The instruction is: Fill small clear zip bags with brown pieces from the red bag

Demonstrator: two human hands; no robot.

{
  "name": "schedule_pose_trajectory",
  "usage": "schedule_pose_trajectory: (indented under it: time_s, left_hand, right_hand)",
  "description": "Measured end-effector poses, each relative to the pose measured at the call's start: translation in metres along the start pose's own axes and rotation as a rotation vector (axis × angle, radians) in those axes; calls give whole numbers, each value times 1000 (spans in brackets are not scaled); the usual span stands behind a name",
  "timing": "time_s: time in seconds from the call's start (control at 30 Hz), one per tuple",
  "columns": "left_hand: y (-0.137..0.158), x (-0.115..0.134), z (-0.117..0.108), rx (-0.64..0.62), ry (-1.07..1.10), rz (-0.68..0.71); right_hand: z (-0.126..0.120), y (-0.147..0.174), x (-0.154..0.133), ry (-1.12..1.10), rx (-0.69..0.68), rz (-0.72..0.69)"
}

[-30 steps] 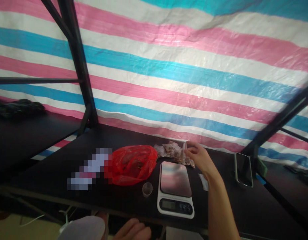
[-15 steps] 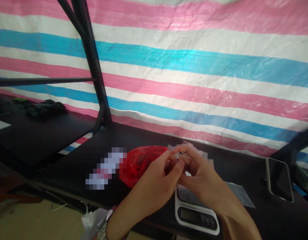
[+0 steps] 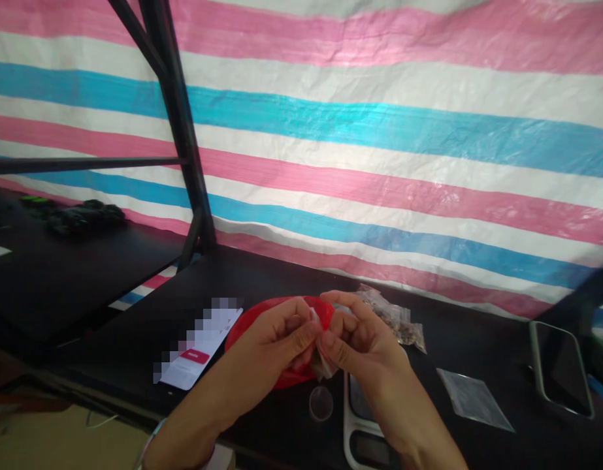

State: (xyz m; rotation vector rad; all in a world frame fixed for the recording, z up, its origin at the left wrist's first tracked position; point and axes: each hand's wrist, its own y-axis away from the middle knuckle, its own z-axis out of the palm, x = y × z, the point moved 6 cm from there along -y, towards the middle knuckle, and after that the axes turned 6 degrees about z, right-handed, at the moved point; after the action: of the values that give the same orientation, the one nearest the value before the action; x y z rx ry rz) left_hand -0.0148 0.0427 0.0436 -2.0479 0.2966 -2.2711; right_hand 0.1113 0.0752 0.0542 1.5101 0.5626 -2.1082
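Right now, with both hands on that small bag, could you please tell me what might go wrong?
The small bag, pinched between the left hand and right hand, could slip, and anything inside might spill. The right hand hides part of the scale and might bump it. The cup beside the scale could tip if knocked.

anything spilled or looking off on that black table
Nothing clearly stands out: no spill shows around the small round clear plastic cup, and the flat transparent plastic bag looks intact. The white digital scale is partly hidden by the right hand.
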Motion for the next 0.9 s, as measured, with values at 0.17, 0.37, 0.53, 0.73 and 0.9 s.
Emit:
schedule_pose_trajectory:
  time_s: [0.17,0.37,0.53,0.73,0.9]
  left_hand:
    - [3,1,-7,87,-308,-17]
    - [8,12,-7,168,-535,-10]
    - [8,16,-1,153,-463,17]
    - [12,13,-6,166,-587,41]
    - [18,7,-4,108,-669,-53]
  right_hand:
    - [-4,-1,-4,240,233,-96]
    - [1,4,-13,562,299,-144]
    - [1,7,-15,681,140,17]
    - [10,5,-15,971,259,-136]
    - [1,5,-25,1093,549,-228]
